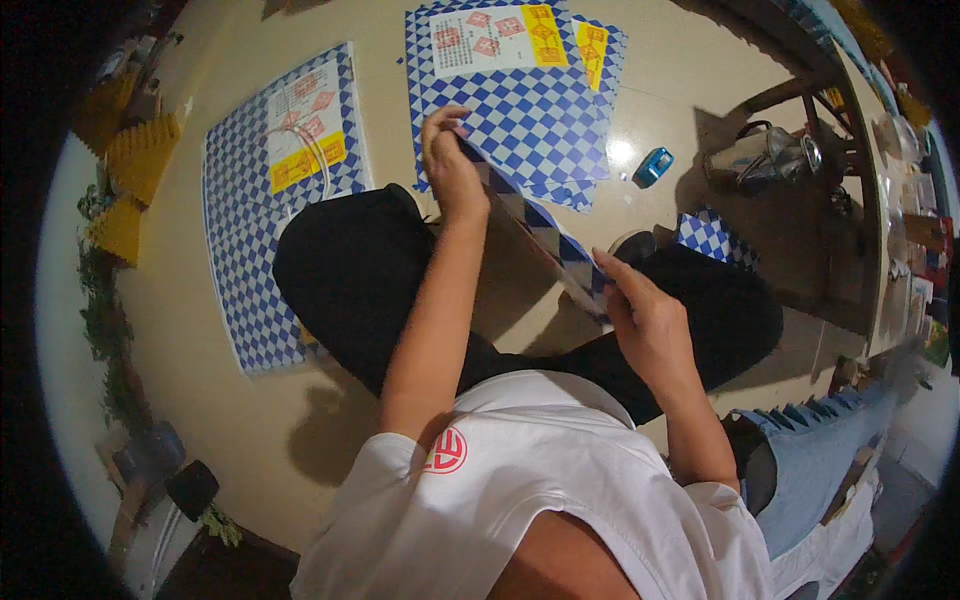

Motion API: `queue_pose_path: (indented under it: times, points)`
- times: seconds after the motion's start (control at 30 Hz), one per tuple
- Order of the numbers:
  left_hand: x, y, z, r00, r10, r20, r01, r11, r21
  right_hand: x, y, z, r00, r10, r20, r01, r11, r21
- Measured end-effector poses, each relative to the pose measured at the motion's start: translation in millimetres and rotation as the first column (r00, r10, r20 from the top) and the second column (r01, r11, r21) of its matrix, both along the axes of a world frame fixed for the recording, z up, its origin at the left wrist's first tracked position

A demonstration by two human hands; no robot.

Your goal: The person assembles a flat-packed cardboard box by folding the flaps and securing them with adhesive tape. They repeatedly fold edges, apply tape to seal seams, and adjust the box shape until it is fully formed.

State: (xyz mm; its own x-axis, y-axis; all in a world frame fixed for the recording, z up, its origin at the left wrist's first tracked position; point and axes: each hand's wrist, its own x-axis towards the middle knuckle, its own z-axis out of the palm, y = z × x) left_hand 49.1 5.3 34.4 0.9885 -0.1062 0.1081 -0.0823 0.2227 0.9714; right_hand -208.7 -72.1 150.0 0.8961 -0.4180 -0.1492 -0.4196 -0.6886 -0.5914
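Blue-and-white checkered sheet (547, 236), thin, tilted, nearly edge-on to view

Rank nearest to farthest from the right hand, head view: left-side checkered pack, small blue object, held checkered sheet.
1. Held checkered sheet: in the right hand.
2. Small blue object: ahead of that hand.
3. Left-side checkered pack: well off to the left.

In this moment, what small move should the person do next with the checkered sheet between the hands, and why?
Probably turn the checkered sheet a little so its broad face looks up: it is tilted and seen nearly edge-on, and the left hand and right hand hold opposite ends.
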Motion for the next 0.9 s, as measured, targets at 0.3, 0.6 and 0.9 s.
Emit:
queue_pose_path:
  times: [0.3,0.6,0.9]
  points:
    - [13,1,5,0.966,0.248,-0.07,-0.25,0.968,-0.014,23,-38,-60,0.953,0.02,0.301,0.002,0.997,-0.073]
    - [34,29,-18,0.999,-0.043,-0.017,0.033,0.917,-0.397,56,-64,-119,0.674,-0.501,0.542,0.189,0.827,0.529]
    - [48,37,-30,0.994,-0.082,0.066,0.096,0.959,-0.266,65,-67,-134,0.635,-0.601,0.486,0.213,0.74,0.637]
